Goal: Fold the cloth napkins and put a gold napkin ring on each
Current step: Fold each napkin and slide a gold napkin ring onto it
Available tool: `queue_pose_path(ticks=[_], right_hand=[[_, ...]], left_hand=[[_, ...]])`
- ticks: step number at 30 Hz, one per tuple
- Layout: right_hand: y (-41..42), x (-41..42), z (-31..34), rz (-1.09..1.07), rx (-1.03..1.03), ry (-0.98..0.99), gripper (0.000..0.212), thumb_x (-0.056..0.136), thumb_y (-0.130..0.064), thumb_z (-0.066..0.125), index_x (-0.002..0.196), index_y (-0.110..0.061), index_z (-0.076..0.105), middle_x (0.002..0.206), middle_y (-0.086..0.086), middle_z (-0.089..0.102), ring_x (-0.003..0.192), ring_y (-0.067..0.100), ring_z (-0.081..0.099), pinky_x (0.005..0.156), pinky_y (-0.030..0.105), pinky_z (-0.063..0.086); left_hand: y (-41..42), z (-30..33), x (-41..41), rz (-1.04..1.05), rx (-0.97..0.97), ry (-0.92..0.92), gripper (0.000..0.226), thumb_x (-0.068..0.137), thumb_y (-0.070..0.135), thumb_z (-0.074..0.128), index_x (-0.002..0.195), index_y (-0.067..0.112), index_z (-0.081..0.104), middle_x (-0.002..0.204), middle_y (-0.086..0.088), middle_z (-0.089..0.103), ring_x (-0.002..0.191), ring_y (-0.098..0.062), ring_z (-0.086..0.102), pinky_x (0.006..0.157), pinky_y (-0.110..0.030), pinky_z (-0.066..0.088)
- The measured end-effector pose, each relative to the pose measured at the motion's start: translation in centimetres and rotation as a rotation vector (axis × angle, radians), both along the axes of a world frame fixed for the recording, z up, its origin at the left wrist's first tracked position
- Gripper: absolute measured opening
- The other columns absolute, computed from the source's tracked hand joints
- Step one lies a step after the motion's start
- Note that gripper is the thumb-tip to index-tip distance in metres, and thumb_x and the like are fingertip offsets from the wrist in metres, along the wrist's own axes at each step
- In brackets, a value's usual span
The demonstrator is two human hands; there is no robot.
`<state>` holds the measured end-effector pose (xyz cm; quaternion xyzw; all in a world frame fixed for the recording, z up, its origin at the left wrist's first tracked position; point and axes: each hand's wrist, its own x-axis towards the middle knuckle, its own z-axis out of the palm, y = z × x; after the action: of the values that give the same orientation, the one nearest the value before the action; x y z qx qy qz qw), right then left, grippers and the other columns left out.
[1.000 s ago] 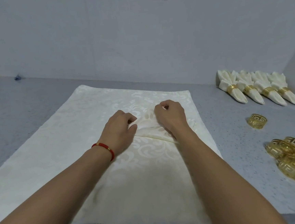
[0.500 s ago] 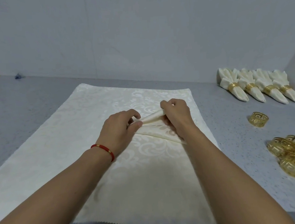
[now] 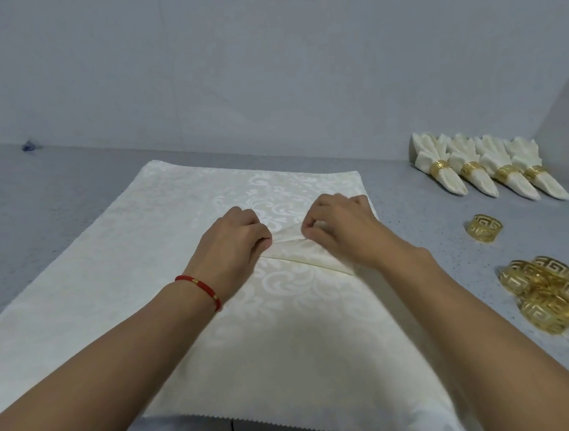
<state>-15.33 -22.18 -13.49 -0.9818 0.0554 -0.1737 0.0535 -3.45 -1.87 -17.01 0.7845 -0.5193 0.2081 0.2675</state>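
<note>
Grey speckled countertop (image 3: pixel 69 206) runs to the wall. Lying directly on it: one large cream damask napkin (image 3: pixel 137 279) spread flat, near edge overhanging the front; four folded napkins (image 3: pixel 489 170) in gold rings, side by side at far right; one single ring (image 3: pixel 483 227); a heap of rings (image 3: pixel 551 295) nearer.

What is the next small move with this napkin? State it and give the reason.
Probably gather another pleat: slide both pinches toward the far edge and fold again. The left hand and right hand pinch one raised fold near the middle of the napkin, and the rest lies flat. The four finished napkins are bunched through rings, so the loose ring likely comes later.
</note>
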Motion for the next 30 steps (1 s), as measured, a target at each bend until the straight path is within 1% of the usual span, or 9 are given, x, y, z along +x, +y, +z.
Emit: queue_pose_path(ticks=[3,7,9,11,14,17,21,26,30], right_hand=[[-0.9,-1.2,0.4,0.036,0.082,0.062,0.015,0.094,-0.016,0.065,0.083,-0.022,0.073,0.087,-0.002,0.071,0.086,0.02,0.064,0.091,0.047,0.048],[-1.3,-1.5,1.3,0.051,0.252,0.153,0.005,0.089,-0.024,0.077,0.084,-0.025,0.078,0.088,-0.011,0.073,0.087,0.008,0.065,0.087,0.034,0.052],[-1.5,-0.7,2.2,0.03,0.326,0.24,0.006,0.083,-0.025,0.084,0.081,-0.024,0.079,0.087,-0.01,0.075,0.086,0.008,0.066,0.085,0.033,0.055],[-1.9,0.9,2.9,0.013,0.258,0.336,0.01,0.074,-0.035,0.087,0.078,-0.03,0.08,0.09,-0.01,0.074,0.09,0.011,0.065,0.087,0.036,0.057],[-2.0,3.0,4.0,-0.046,0.119,0.507,0.029,0.058,-0.06,0.083,0.083,-0.048,0.076,0.11,-0.014,0.063,0.107,0.018,0.06,0.094,0.043,0.054],[-2.1,4.3,5.2,-0.057,0.15,0.694,0.038,0.074,-0.045,0.09,0.098,-0.04,0.061,0.112,-0.014,0.057,0.108,0.023,0.062,0.095,0.042,0.053],[-1.9,5.5,6.1,-0.088,0.089,0.81,0.065,0.071,-0.047,0.092,0.12,-0.035,0.051,0.109,-0.017,0.06,0.106,0.017,0.063,0.1,0.039,0.049],[-0.9,6.4,6.9,-0.066,-0.072,0.878,0.052,0.071,-0.054,0.089,0.112,-0.031,0.067,0.106,-0.011,0.07,0.101,0.018,0.068,0.099,0.041,0.053],[-0.4,6.5,7.2,-0.085,-0.097,0.947,0.042,0.068,-0.057,0.088,0.102,-0.036,0.077,0.095,-0.013,0.078,0.094,0.016,0.074,0.097,0.044,0.057]], left_hand=[[-0.3,0.1,0.1,-0.009,0.013,-0.033,0.014,0.092,0.008,0.066,0.081,0.015,0.07,0.079,0.002,0.059,0.077,-0.022,0.049,0.064,-0.037,0.042],[-0.3,0.2,0.1,-0.014,0.018,-0.019,0.013,0.091,0.008,0.065,0.083,0.017,0.066,0.073,0.003,0.056,0.072,-0.023,0.048,0.064,-0.038,0.042],[-0.4,0.3,0.0,-0.018,0.026,0.029,0.013,0.095,0.015,0.062,0.083,0.017,0.066,0.075,0.003,0.056,0.073,-0.021,0.049,0.066,-0.035,0.041],[-0.6,0.5,0.0,-0.014,0.026,0.136,0.021,0.098,0.024,0.061,0.081,0.015,0.068,0.078,0.003,0.056,0.075,-0.017,0.05,0.069,-0.033,0.041],[-0.9,1.0,-0.1,0.009,-0.004,0.32,0.021,0.094,0.028,0.068,0.078,0.014,0.069,0.082,0.005,0.057,0.077,-0.009,0.05,0.07,-0.028,0.04],[-0.9,1.2,-0.1,0.02,-0.002,0.417,0.018,0.089,0.027,0.074,0.077,0.016,0.067,0.08,0.006,0.061,0.078,-0.009,0.052,0.071,-0.028,0.043],[-1.1,1.3,-0.2,-0.003,0.018,0.447,0.015,0.088,0.023,0.073,0.09,0.025,0.058,0.077,0.007,0.055,0.074,-0.011,0.05,0.067,-0.031,0.038],[-1.6,0.9,0.1,0.014,0.069,0.398,0.019,0.094,0.024,0.067,0.113,0.024,0.063,0.083,0.014,0.046,0.086,-0.014,0.048,0.075,-0.027,0.034],[-1.7,0.8,0.2,-0.018,0.132,0.312,0.01,0.098,0.022,0.061,0.105,0.018,0.067,0.092,0.008,0.044,0.092,-0.015,0.046,0.076,-0.025,0.03]])
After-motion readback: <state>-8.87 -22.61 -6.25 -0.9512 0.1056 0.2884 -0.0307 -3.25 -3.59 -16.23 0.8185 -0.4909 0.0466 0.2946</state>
